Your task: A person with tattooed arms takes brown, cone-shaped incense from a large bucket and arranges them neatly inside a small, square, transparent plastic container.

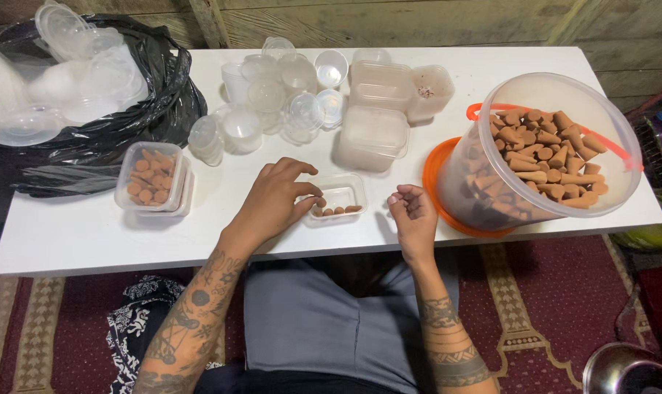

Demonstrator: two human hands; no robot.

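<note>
Small clear rectangular tub (340, 195) is sitting on the white table (90, 233) near the front edge, between both hands, with a row of brown cones (337, 211) lying along its near wall. Left hand (276, 201) is resting over the tub's left end, fingers curled, fingertips (318, 202) touching the cones at that end; can't tell whether it's actually pinching one. Right hand (413, 215) is sitting just right of the tub, apart from it, fingers loosely folded into the palm; can't tell if anything is inside. Further right, a big clear bucket (543, 146) is tilting toward the person on an orange lid (435, 197), loaded with the same brown cones. To the left, a filled, closed tub of cones (152, 179) is sitting on the table. Behind, stacks of empty clear tubs (375, 117) and round cups (272, 95) are crowding the table's far side. Far left, a black bag (90, 146) is holding clear lids (75, 66).
</note>
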